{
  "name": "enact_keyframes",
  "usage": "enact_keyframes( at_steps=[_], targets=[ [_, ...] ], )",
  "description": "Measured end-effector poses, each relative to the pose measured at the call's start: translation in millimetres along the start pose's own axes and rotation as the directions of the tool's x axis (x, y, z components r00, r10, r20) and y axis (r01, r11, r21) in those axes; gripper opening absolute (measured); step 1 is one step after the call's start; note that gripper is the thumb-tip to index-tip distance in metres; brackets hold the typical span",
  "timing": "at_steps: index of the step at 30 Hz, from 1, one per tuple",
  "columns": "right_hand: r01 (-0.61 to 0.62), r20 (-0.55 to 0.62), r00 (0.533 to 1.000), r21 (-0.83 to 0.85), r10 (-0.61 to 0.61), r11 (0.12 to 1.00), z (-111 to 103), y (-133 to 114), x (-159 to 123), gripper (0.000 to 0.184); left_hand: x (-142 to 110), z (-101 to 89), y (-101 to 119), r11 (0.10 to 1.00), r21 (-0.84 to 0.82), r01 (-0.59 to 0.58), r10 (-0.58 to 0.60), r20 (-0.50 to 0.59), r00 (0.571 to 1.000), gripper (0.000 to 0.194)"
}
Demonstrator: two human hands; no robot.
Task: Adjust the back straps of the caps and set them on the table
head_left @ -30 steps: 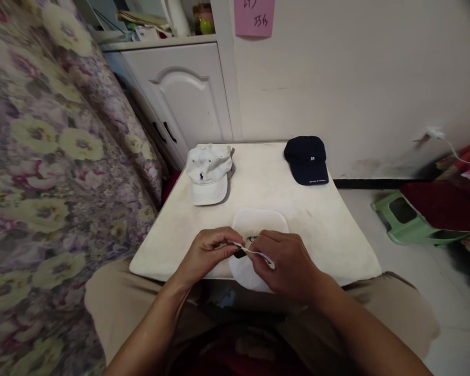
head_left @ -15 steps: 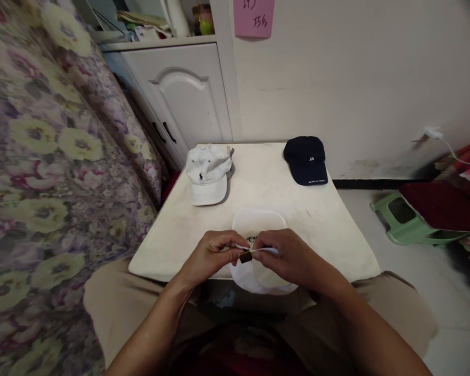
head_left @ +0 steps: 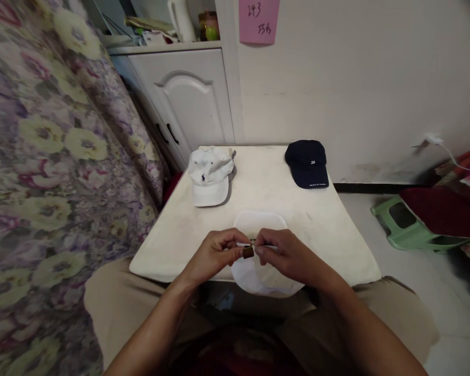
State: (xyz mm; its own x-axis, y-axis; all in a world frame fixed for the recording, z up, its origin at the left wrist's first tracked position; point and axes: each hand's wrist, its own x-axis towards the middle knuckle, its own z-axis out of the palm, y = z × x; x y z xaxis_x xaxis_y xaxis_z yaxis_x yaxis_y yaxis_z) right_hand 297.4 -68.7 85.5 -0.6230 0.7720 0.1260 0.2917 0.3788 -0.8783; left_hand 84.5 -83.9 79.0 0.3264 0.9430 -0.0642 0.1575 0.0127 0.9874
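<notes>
A white cap [head_left: 246, 274] lies at the front edge of the table, below both hands, which partly cover it. My left hand [head_left: 215, 255] is closed, its thumb and forefinger pinching a small brownish metal buckle [head_left: 248, 253] above the cap. Close beside it, my right hand [head_left: 285, 256] is closed too, pinching a thin white strap [head_left: 272, 247] at the buckle. Exactly how the strap runs through the buckle is hidden by the fingertips.
On the cream-covered table [head_left: 168, 240] sit a pale cap [head_left: 209, 177] at back left and a navy cap [head_left: 307, 163] at back right. A floral curtain [head_left: 47, 209] hangs to the left. A green stool [head_left: 399, 237] stands right of the table.
The view has tilted up slightly. My right fingertips have shifted a little at the buckle, and less of the white strap shows between the hands.
</notes>
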Motion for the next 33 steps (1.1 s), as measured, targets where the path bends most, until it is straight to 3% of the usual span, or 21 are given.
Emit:
enact_keyframes(
  at_steps=[6,12,21,27,30,33],
  targets=[
    [-0.036,0.017,0.999,0.012,0.036,0.999,-5.7,3.9,-0.1,0.009,2.1,0.2,0.6,0.998,-0.051,0.032,-0.032,0.003,0.999,0.018],
    [-0.048,0.026,0.999,0.035,0.048,0.998,-4.0,7.0,1.4,0.018,1.0,2.9,0.2,0.998,-0.051,0.043,-0.043,0.008,0.999,0.015],
    [-0.072,0.092,0.994,0.06,0.067,0.996,-14.1,7.8,0.1,0.018,1.7,1.5,-0.4,0.998,-0.055,0.035,-0.036,-0.009,0.999,0.015],
    [-0.088,0.101,0.992,0.102,0.078,0.991,-9.6,10.4,3.1,0.021,1.0,5.5,0.6,0.993,-0.055,0.102,-0.101,0.023,0.995,0.02],
    [-0.089,0.123,0.99,0.139,0.072,0.986,-9.0,12.3,4.6,0.021,1.8,3.8,2.9,0.995,0.054,0.088,-0.089,0.012,0.996,0.017],
    [-0.091,0.131,0.989,0.166,0.069,0.982,-9.9,14.5,5.9,0.021,3.7,-2.7,4.4,0.962,0.269,-0.038,0.036,0.014,0.999,0.011]
  ],
)
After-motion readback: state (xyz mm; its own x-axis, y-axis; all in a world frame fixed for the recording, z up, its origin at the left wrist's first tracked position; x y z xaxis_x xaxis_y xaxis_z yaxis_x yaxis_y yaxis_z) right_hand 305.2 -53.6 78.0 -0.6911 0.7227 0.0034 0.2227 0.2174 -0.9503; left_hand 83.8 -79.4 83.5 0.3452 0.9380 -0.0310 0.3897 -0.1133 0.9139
